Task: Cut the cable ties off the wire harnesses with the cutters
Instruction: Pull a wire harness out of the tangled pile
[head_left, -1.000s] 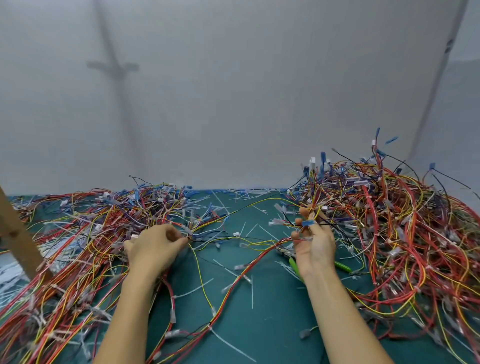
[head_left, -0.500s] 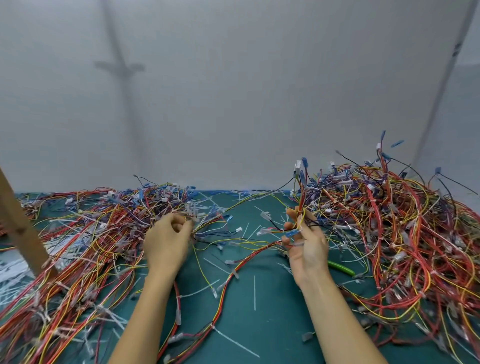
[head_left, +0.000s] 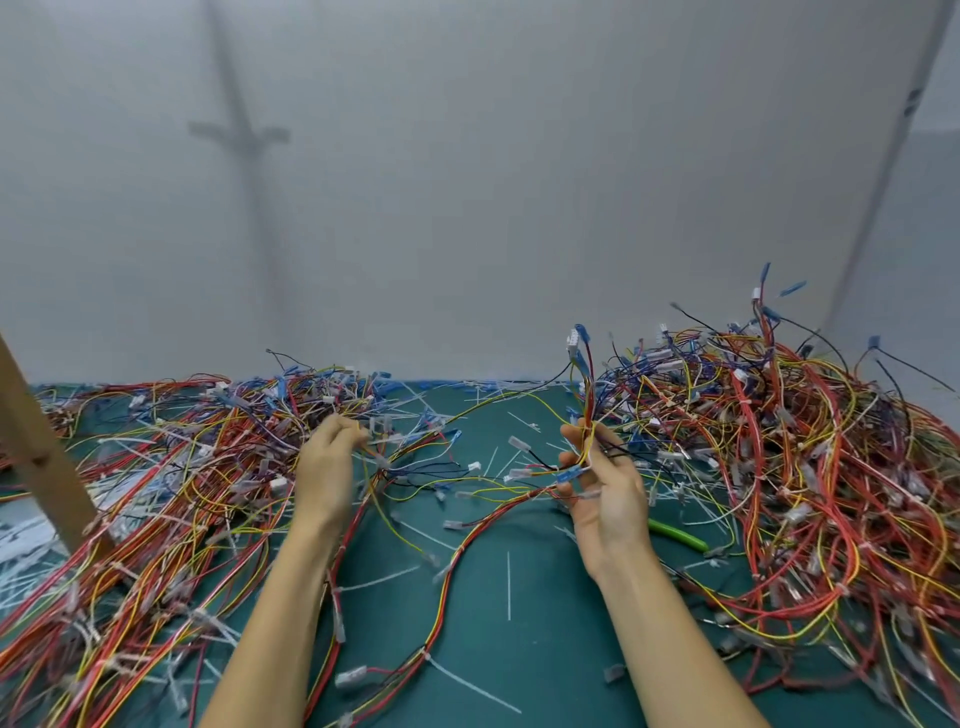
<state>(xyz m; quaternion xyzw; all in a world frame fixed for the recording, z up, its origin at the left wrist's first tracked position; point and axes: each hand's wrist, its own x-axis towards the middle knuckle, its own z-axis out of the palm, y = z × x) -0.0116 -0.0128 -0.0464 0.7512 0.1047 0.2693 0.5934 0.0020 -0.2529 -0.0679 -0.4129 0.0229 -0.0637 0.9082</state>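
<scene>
1. Pinching a wire harness (head_left: 586, 379), the right hand (head_left: 605, 493) hovered just left of the cutters (head_left: 678, 535) lying on the mat (head_left: 545, 665).
2. Well left of the cutters, the left hand (head_left: 324, 470) gripped tangled wires (head_left: 249, 447).

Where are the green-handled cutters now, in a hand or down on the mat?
Down. The green-handled cutters, only a handle showing, lie on the mat beside the right hand, which holds a wire harness instead.

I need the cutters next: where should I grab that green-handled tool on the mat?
Pinch the exposed green handle mid-length, from above: it lies flat on the mat, its head hidden behind the right hand, wire pile crowding its right end.
</scene>
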